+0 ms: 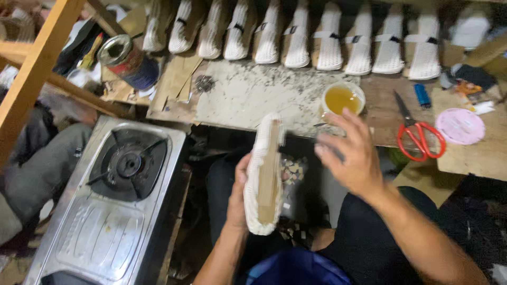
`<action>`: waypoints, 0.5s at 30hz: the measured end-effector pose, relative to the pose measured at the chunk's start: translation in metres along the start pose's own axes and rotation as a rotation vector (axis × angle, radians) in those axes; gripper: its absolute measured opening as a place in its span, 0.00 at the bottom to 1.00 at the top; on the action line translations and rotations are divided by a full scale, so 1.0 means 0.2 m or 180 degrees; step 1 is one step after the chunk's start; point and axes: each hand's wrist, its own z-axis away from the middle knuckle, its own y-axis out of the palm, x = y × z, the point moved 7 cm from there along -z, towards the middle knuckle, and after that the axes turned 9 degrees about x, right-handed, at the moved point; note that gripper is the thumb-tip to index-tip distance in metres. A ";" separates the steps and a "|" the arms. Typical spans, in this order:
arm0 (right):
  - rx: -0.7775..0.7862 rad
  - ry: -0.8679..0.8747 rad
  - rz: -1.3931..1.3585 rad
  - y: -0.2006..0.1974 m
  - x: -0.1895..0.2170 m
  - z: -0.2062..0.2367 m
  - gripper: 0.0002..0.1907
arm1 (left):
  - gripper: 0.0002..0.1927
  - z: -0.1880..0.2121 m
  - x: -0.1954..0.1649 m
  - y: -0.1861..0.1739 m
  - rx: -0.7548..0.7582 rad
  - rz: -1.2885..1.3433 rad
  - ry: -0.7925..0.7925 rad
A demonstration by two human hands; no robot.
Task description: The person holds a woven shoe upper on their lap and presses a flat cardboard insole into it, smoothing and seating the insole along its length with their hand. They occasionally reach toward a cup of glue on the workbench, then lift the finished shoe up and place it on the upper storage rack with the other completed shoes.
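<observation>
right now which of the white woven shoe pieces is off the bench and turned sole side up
The white woven upper in the left hand: its tan insole faces up, while the row of uppers stands along the workbench's back.

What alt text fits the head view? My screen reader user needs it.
A person's left hand holds a white woven shoe upper, sole side up, while the right hand hovers open beside it, above a workbench with a glue cup and red scissors.
</observation>
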 end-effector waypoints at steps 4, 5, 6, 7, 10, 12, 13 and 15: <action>0.0048 0.0402 0.0442 -0.04 -0.30 -0.19 0.28 | 0.44 0.04 -0.02 -0.02 -0.0314 0.0005 -0.0333; 0.0055 0.0419 0.0586 -0.05 -0.33 -0.23 0.32 | 0.46 0.05 -0.02 -0.02 -0.0386 -0.0065 -0.0396; 0.0080 0.0430 0.0723 -0.06 -0.36 -0.26 0.36 | 0.46 0.06 -0.02 -0.01 -0.0372 -0.0067 -0.0412; 0.0337 0.0499 0.0799 -0.03 -0.40 -0.28 0.37 | 0.46 0.06 -0.02 -0.01 -0.0369 -0.0071 -0.0420; 0.0784 0.0662 0.0893 0.01 -0.46 -0.29 0.34 | 0.44 0.08 -0.03 0.00 -0.0343 0.0046 -0.0438; 0.0623 0.0703 0.0801 -0.01 -0.49 -0.26 0.26 | 0.42 0.06 -0.04 -0.02 -0.0335 0.0112 -0.0406; 0.0432 0.0629 0.0804 -0.02 -0.49 -0.26 0.24 | 0.40 0.05 -0.04 -0.03 -0.0364 0.0118 -0.0379; 0.0087 0.0498 0.0775 -0.05 -0.47 -0.24 0.21 | 0.38 0.04 -0.04 -0.05 -0.0456 0.0042 -0.0381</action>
